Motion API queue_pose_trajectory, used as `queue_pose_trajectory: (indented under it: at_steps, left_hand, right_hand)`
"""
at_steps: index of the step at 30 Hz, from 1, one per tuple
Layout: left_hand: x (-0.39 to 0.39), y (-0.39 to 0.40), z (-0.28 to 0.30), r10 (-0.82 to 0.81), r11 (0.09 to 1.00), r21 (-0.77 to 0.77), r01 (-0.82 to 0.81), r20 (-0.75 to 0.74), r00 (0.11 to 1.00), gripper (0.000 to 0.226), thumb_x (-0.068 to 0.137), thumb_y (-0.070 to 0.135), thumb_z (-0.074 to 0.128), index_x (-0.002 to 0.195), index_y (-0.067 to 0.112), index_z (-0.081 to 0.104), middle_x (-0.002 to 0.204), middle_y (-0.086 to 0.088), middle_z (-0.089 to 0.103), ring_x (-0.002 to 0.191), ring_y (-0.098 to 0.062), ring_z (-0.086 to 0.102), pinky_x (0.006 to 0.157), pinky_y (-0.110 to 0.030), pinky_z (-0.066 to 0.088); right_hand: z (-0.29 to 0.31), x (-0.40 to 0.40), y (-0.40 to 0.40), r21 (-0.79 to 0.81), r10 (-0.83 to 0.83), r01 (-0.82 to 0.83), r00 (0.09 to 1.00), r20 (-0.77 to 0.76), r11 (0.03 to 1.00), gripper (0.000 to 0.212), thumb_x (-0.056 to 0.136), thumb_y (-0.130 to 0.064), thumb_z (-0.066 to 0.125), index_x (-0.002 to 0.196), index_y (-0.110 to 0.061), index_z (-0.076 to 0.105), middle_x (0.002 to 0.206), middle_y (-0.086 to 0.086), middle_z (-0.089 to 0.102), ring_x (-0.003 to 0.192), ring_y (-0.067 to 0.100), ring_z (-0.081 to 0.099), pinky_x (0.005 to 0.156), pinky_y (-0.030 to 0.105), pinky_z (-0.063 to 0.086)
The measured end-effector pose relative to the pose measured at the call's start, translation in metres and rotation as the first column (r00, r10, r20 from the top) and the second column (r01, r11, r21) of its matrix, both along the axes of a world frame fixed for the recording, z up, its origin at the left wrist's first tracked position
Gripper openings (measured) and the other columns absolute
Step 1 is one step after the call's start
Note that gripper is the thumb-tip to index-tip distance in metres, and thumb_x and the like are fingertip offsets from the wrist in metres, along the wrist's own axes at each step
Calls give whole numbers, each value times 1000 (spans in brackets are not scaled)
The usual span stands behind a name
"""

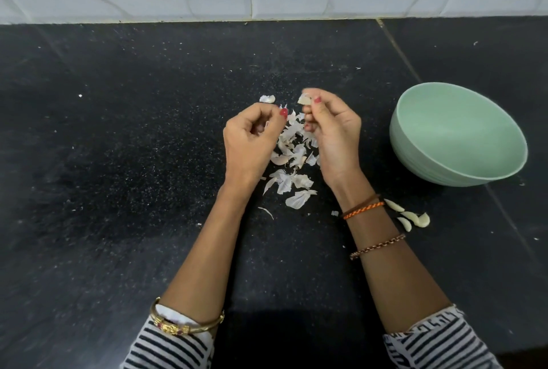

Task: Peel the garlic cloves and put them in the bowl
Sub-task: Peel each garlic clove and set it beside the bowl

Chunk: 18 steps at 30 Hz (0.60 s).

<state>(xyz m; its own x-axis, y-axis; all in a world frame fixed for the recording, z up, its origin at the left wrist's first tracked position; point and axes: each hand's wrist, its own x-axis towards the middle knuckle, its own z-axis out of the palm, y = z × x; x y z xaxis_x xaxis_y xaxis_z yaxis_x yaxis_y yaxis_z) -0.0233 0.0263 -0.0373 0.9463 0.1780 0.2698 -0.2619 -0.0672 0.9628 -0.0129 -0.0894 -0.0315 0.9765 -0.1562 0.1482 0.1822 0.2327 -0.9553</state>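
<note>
right hand [332, 128] pinches a garlic clove [304, 99] at its fingertips above the peel pile [292, 158]; left hand [252, 137] curls, seemingly holding nothing. peeled cloves [410, 217] lie on the counter [118, 161] near the green bowl [456, 134].

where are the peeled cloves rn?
Head view: the peeled cloves lie on the black counter, right of the right wrist and just near-side of the green bowl. None shows inside the bowl.
</note>
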Motion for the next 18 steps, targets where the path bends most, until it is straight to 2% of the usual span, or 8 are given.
queue_pose_trajectory:
  at_steps: [2, 5, 7, 9, 14, 18]
  left_hand:
    - [0, -1, 0, -56, 998, -36, 56, 2, 998, 8, 82, 18, 63, 85, 22, 69, 80, 1, 68, 73, -21, 55, 71, -35, 49]
    - [1, 1, 1, -77, 994, -81, 77, 0, 997, 15, 84, 8, 64, 88, 21, 70, 81, 8, 71, 78, -21, 59, 75, -31, 51]
    - [1, 2, 0, -71, 994, -87, 70, -8, 997, 14, 83, 7, 64, 87, 19, 71, 80, 5, 71, 77, -26, 58, 74, -36, 50]
    - [2, 4, 0, -63, 994, -93, 61, -15, 998, 13, 84, 6, 64, 85, 17, 71, 76, 3, 69, 75, -26, 57, 71, -34, 50]
    - [2, 4, 0, -53, 996, -77, 48, -64, 997, 14, 86, 7, 63, 78, 15, 70, 73, 2, 68, 71, -15, 61, 70, -23, 51]
    - [2, 3, 0, -104, 990, -107, 96, -71, 992, 10, 86, 2, 61, 83, 7, 70, 79, -2, 69, 77, -9, 65, 75, -21, 52]
  right_hand:
    - [-2, -1, 2, -125, -29, 32, 999, 27, 992, 19, 92, -1, 51, 91, -13, 67, 75, -9, 63, 66, -2, 56, 60, 14, 46]
    - [-4, -1, 3, -228, -37, 63, 992, 117, 972, 15, 90, -1, 55, 97, -10, 66, 80, -7, 65, 70, -3, 60, 63, 13, 47]
    - [-6, 0, 3, -269, -43, 83, 987, 153, 960, 15, 89, -1, 57, 98, -10, 65, 81, -7, 65, 71, -2, 62, 64, 13, 48]
    - [-7, 1, 2, -293, -29, 83, 982, 186, 953, 16, 88, 0, 58, 99, -9, 65, 82, -5, 66, 73, -1, 63, 66, 13, 50]
    - [-14, 5, -2, -473, -19, 143, 966, 257, 869, 15, 82, 1, 64, 96, -2, 70, 86, 6, 70, 77, 12, 68, 70, 23, 56]
    - [-15, 5, -4, -527, -92, 269, 937, 337, 806, 12, 80, 1, 65, 90, -2, 72, 83, 5, 70, 75, 10, 66, 66, 18, 53]
